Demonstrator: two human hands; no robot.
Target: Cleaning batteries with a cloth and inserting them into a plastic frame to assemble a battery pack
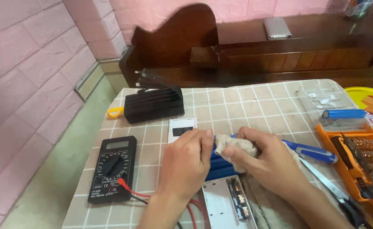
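Note:
My left hand (186, 163) is closed around blue cylindrical cells (219, 163), of which only blue edges show between my hands. My right hand (271, 163) presses a crumpled beige cloth (233, 146) against the top of those cells. Just below my hands lies an opened white case (220, 203) with a narrow circuit board (240, 203) along its right side. Both hands meet over the middle of the checked tablecloth (237, 106).
A black multimeter (112, 169) with red and black leads (140, 196) lies left. A black block (153, 104) and a white card (181, 129) sit behind. Right: a blue-handled tool (311, 152), scissors (335, 191), an orange screwdriver-bit case (360, 161), a loose blue cell (343, 113). Dark wooden furniture stands behind the table.

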